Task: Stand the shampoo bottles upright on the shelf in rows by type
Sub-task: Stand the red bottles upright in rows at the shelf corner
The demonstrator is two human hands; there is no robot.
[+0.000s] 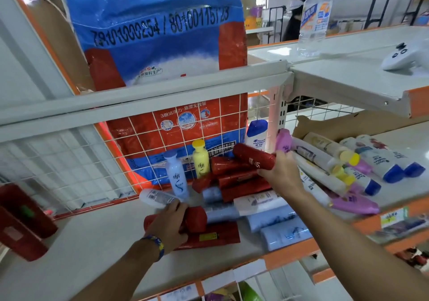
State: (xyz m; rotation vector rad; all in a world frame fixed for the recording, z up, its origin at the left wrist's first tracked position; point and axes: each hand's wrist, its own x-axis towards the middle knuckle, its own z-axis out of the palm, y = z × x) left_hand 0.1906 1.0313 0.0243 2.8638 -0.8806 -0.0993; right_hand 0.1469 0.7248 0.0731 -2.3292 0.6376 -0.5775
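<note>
As I row reds: right hand (278,171) grips raised red (253,156), right of yellow bottle (200,159).
Left hand (167,223): clasps lying red (197,219).
Next: stand both upright.

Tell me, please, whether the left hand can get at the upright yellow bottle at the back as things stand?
Probably not yet: the left hand is gripping a white bottle, and the pale blue bottle stands close beside the yellow bottle. Above it the way looks free.
</note>
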